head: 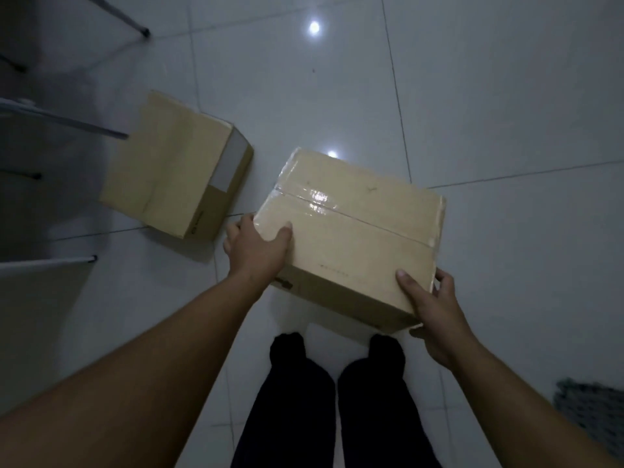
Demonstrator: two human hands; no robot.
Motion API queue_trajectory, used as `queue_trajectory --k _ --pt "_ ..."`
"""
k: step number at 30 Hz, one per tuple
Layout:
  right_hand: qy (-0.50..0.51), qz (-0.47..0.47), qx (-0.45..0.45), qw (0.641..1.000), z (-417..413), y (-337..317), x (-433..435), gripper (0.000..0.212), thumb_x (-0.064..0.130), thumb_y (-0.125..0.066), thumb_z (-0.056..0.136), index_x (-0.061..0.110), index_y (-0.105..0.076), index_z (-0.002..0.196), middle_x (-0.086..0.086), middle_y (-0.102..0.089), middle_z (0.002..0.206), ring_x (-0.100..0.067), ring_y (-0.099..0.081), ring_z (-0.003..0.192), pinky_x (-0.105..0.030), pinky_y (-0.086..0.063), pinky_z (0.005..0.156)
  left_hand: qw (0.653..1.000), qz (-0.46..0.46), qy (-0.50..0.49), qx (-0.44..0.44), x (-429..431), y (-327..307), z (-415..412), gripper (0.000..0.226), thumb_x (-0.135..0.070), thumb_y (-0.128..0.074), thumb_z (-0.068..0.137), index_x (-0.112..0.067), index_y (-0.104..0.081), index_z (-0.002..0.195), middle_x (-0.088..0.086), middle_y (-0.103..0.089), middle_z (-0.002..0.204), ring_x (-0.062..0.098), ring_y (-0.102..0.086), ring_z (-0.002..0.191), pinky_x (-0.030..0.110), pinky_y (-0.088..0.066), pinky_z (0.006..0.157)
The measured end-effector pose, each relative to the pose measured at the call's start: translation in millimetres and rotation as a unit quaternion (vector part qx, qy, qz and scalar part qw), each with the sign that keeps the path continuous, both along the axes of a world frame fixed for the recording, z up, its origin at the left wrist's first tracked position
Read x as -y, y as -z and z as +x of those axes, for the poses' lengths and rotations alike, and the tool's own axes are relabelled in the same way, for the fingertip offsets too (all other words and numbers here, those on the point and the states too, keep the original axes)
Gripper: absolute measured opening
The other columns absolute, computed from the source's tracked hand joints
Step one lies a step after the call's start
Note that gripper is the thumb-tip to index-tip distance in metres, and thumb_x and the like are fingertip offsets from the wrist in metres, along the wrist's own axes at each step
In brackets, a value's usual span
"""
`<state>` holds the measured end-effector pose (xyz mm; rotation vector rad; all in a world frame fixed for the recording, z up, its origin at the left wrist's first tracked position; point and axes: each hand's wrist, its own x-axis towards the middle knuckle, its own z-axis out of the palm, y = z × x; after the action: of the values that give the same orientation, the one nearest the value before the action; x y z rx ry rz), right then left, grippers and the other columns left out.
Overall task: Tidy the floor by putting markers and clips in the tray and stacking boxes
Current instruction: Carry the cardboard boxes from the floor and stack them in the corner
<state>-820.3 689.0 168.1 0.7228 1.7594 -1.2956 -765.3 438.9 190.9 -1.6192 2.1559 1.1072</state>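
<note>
A taped cardboard box (354,228) is held between both hands above the white tiled floor, in front of my legs. My left hand (258,246) grips its near left corner, thumb on the top face. My right hand (435,310) grips the near right corner, thumb on top and fingers round the side. A second cardboard box (172,170) lies on the floor to the left, apart from the held one. No markers, clips or tray are in view.
Thin metal furniture legs (101,130) stand along the left edge, close to the second box. A dark woven mat (591,410) shows at the lower right. My legs in dark trousers (334,400) are below the held box. White floor tiles (489,96) stretch ahead.
</note>
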Motion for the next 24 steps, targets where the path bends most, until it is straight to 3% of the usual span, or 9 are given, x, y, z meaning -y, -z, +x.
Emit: queue_trajectory --k 3,9,13,21,24 --pt "-0.031 -0.022 -0.009 0.999 -9.8 -67.2 5.2 0.08 0.05 -0.074 0.073 0.042 -0.028 0.138 0.009 -0.049 0.127 -0.025 -0.052 0.111 -0.06 -0.042 0.095 0.998 -0.033 -0.035 -0.03 -9.7 -77.9 11.0 0.073 -0.051 -0.063 0.08 -0.017 -0.032 0.137 0.004 -0.029 0.138 0.028 -0.026 0.13 0.045 -0.036 0.103" --pt "-0.082 -0.1 -0.06 0.99 -30.1 -217.6 19.7 0.054 0.038 -0.073 0.077 0.037 -0.05 0.126 0.005 -0.063 0.119 -0.022 -0.061 0.105 -0.05 -0.05 0.088 0.983 -0.092 -0.126 -0.101 -28.0 -238.0 40.6 0.065 -0.052 -0.067 0.076 -0.02 -0.038 0.124 0.006 -0.033 0.13 0.027 -0.028 0.124 0.043 -0.035 0.103" --pt "-0.153 -0.157 -0.088 0.972 -25.6 -322.5 27.7 0.066 0.045 -0.075 0.068 0.041 -0.049 0.128 0.01 -0.063 0.122 -0.022 -0.06 0.109 -0.059 -0.045 0.093 0.966 -0.139 -0.181 -0.121 -40.6 -335.5 85.5 0.068 -0.055 -0.068 0.073 -0.021 -0.038 0.124 0.006 -0.034 0.129 0.029 -0.032 0.122 0.051 -0.037 0.103" --pt "-0.338 -0.249 -0.176 0.89 19.3 -464.2 60.2 0.046 0.04 -0.069 0.081 0.055 -0.046 0.118 0.013 -0.058 0.121 -0.02 -0.059 0.111 -0.05 -0.052 0.09 0.918 -0.209 -0.295 -0.166 -70.5 -451.0 193.0 0.076 -0.054 -0.068 0.076 -0.019 -0.035 0.134 0.006 -0.034 0.132 0.029 -0.034 0.121 0.044 -0.041 0.097" --pt "-0.388 -0.269 -0.203 0.858 56.3 -493.2 72.6 0.055 0.044 -0.07 0.081 0.049 -0.042 0.129 0.014 -0.058 0.124 -0.018 -0.059 0.112 -0.046 -0.054 0.086 0.895 -0.235 -0.336 -0.174 -83.7 -474.5 241.9 0.078 -0.057 -0.067 0.075 -0.018 -0.035 0.134 0.006 -0.034 0.132 0.028 -0.034 0.122 0.044 -0.042 0.095"
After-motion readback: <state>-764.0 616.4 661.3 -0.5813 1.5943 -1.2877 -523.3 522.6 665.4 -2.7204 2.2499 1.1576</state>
